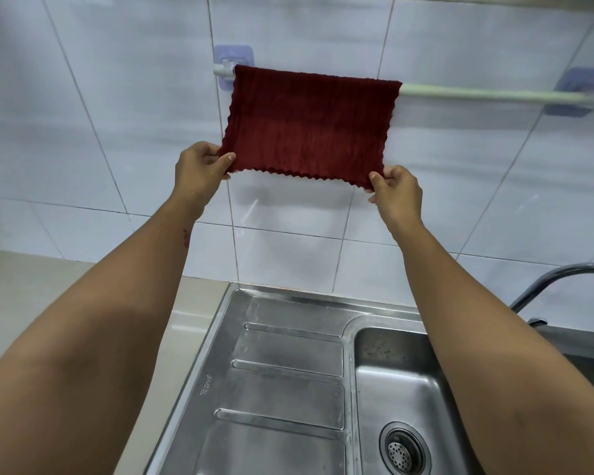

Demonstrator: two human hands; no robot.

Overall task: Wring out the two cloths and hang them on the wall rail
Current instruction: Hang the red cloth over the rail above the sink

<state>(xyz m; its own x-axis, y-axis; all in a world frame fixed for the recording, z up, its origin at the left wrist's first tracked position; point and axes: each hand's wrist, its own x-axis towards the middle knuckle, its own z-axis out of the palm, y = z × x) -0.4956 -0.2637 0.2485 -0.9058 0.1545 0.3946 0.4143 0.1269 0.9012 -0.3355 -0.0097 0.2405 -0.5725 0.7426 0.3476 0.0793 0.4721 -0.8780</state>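
A dark red cloth [306, 125] with a zigzag edge is draped over the left part of the pale wall rail [487, 95], its front flap spread flat toward me. My left hand [199, 173] pinches the flap's lower left corner. My right hand [396, 193] pinches the lower right corner. Both arms reach up from the sink. Only this one cloth is in view. The rail's right half is bare.
The rail sits in two translucent blue stick-on holders [234, 60] [578, 90] on white wall tiles. Below are a steel sink with drainboard [282, 382], a basin with drain strainer [405, 449], a tap spout [563, 272] at right, and a beige counter [48, 286] at left.
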